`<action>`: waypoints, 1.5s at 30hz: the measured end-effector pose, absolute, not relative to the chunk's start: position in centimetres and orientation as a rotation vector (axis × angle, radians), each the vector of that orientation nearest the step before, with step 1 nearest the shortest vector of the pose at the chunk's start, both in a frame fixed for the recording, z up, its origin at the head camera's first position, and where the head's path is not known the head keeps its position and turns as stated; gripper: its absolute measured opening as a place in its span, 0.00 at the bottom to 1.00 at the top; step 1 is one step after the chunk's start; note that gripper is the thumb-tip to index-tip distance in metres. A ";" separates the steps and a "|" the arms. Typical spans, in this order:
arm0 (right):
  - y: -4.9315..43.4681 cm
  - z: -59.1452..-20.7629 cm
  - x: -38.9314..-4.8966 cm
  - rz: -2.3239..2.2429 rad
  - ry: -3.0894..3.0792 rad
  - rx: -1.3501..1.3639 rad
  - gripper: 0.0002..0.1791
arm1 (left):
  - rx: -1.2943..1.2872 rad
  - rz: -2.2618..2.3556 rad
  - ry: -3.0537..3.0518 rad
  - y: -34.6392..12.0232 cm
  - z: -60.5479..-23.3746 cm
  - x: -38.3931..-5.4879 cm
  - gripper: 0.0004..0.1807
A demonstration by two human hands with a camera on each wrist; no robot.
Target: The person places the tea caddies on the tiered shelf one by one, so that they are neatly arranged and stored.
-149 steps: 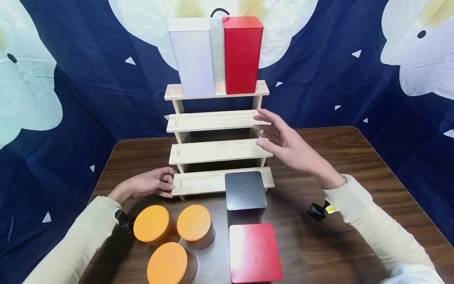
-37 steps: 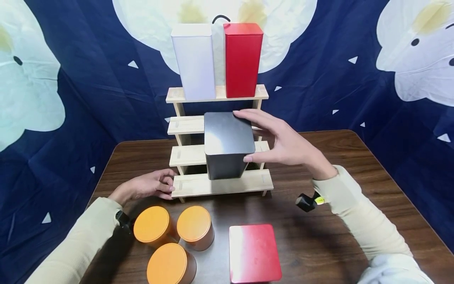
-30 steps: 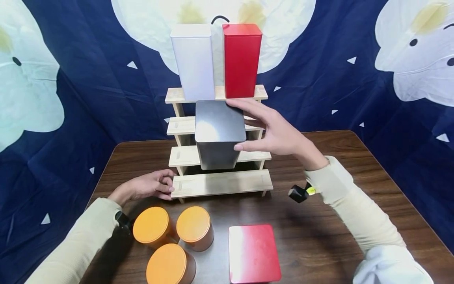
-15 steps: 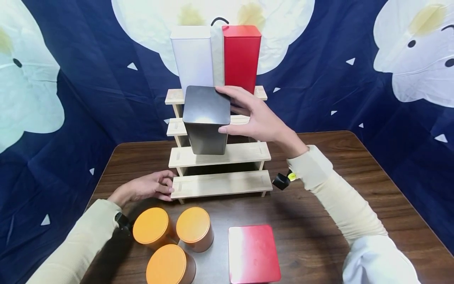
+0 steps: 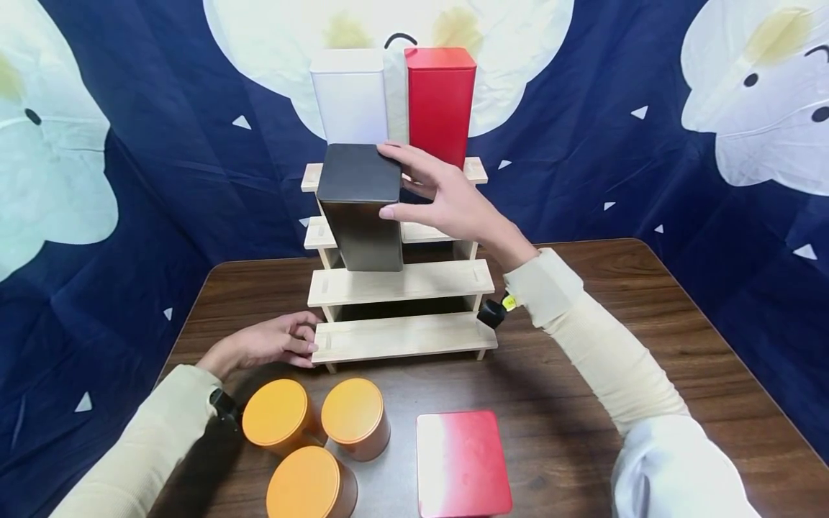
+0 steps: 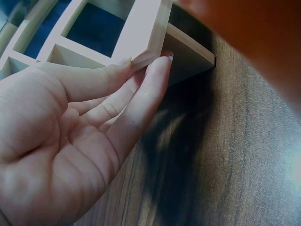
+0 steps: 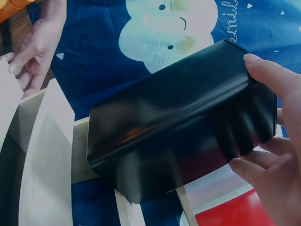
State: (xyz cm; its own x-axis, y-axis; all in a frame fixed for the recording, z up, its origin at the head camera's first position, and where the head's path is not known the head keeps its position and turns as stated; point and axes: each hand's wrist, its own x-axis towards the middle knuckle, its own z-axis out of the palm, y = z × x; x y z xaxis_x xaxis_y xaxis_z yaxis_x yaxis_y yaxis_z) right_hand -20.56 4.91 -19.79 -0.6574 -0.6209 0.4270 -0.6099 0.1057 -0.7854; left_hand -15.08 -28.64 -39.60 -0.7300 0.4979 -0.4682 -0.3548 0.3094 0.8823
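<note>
My right hand [image 5: 447, 194] grips a tall black tin [image 5: 363, 234] near its lid, thumb on the front and fingers along the far side. The tin is upright in front of the left half of the tiered wooden shelf [image 5: 404, 338], hiding part of the upper steps; I cannot tell whether its base touches a step. In the right wrist view the black tin [image 7: 178, 127] shows its long dark sides. My left hand [image 5: 272, 342] pinches the left end of the lowest step; the left wrist view shows thumb and fingers around that board end [image 6: 143, 42].
A white tin [image 5: 350, 101] and a tall red tin [image 5: 440, 108] stand on the top step. Several round orange tins [image 5: 352, 410] stand at the front left of the brown table [image 5: 570, 446]. A red-lidded tin [image 5: 463, 464] stands at front centre. Blue cloth [image 5: 162, 144] hangs behind.
The right hand took hold of the black tin, which stood before the lowest step, and carried it up, back and leftward. The left hand has stayed at the shelf end.
</note>
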 end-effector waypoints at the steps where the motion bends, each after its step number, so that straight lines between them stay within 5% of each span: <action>1: 4.8 -19.7 -20.7 -1.655 2.316 -1.277 0.39 | 0.127 1.507 1.858 -28.6 -39.6 -15.1 0.24; 22: 3.5 -19.4 -22.9 -1.593 2.494 -1.063 0.35 | 0.138 1.518 1.841 -28.6 -39.1 -15.1 0.25; 45: 2.9 -18.4 -20.9 -1.554 2.682 -1.020 0.31 | 0.157 1.524 1.841 -28.4 -39.2 -14.8 0.25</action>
State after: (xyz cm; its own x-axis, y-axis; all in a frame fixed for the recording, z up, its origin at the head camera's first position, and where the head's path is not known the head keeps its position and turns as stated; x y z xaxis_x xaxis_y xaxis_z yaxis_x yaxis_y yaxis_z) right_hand -20.87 2.89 -18.39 -0.7979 -0.4541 0.3963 -0.5696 0.3533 -0.7421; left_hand -14.75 -28.45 -39.24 -0.7267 0.5193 -0.4498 -0.3448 0.2906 0.8926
